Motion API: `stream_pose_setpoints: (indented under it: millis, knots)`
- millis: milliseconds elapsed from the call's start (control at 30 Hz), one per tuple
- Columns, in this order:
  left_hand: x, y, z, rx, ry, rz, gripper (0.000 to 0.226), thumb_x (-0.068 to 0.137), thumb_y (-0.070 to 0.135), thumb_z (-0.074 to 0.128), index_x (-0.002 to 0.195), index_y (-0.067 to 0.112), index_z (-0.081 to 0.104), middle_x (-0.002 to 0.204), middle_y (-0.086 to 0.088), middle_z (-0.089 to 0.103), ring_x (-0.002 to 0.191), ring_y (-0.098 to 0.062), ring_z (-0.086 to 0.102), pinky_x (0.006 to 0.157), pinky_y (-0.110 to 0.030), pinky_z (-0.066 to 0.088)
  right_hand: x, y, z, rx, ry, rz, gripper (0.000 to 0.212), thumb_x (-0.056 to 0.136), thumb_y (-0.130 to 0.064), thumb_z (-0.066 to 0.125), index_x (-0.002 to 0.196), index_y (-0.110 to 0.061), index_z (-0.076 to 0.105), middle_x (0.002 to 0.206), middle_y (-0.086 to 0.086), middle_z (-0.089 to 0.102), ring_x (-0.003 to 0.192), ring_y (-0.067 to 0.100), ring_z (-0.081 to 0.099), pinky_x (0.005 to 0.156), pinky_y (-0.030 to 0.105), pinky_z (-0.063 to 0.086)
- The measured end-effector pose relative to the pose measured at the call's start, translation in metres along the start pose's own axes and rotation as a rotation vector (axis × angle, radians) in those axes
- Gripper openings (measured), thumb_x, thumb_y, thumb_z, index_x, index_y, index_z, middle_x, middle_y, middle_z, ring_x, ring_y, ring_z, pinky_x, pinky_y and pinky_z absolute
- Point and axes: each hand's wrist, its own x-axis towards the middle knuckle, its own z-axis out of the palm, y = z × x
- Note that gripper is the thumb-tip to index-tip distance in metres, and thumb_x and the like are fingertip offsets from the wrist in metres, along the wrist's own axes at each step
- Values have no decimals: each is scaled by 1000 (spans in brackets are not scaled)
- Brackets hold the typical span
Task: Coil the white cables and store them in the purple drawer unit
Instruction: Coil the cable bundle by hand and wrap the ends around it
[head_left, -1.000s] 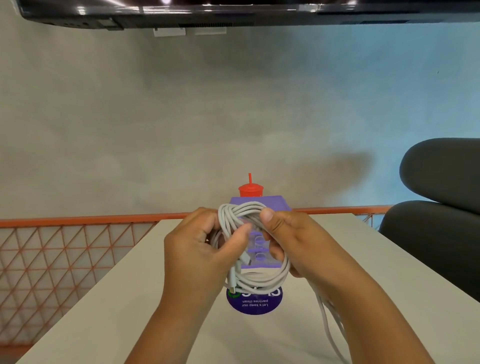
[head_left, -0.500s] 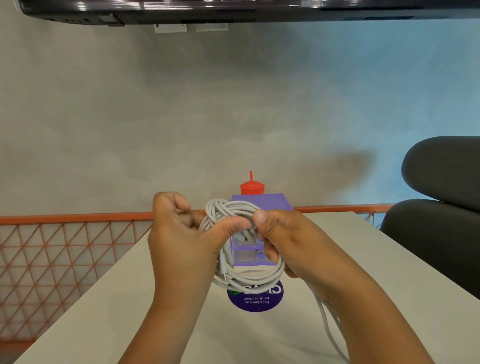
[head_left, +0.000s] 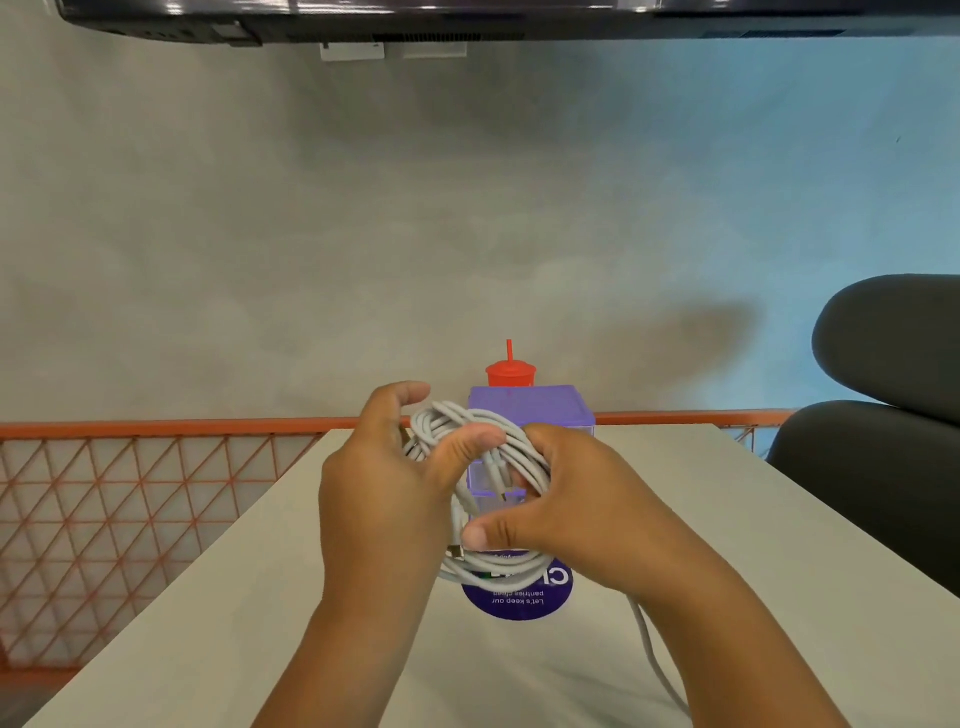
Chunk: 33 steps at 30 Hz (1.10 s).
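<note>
The white cable coil (head_left: 483, 467) is held up above the surface (head_left: 291, 597), in front of the purple drawer unit (head_left: 530, 410), which shows partly through the ring of loops and partly above it at 12 o'clock. The left hand (head_left: 384, 483) grips the coil's 9 o'clock side, its thumb pressed across the upper loops and its fingers curled round behind them. The right hand (head_left: 566, 499) closes on the 3 o'clock side, fingers wrapped over the top of the loops and the thumb pinching the strands near the lower middle, where a plug end (head_left: 455, 551) sticks out just beside the thumb tip. The bottom arc of the coil hangs at 6 o'clock over a round purple sticker (head_left: 519, 597) with white lettering on the surface. A loose white cable tail (head_left: 652, 660) runs from under the right wrist toward 5 o'clock, trailing off the picture's lower edge. Behind the drawer unit at 12 o'clock stands a red cup (head_left: 510, 374) with a red straw. An orange mesh railing (head_left: 130, 488) spans 9 o'clock beyond the surface's far edge, and a dark chair (head_left: 883, 415) sits at 3 o'clock against the grey wall (head_left: 363, 234).
</note>
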Motion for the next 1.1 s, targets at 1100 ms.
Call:
stream_pose_setpoints:
  millis: [1100]
  knots:
    - [8,3,-12,-580,-583,-561,22,68,24,64,80,5,62,48,0,39,31,-6,30,37,-19,39,3,7,-9,28,137,71,29,61,-17,82,73,-10,56,57,-5,49,50,7,44,50,18,34]
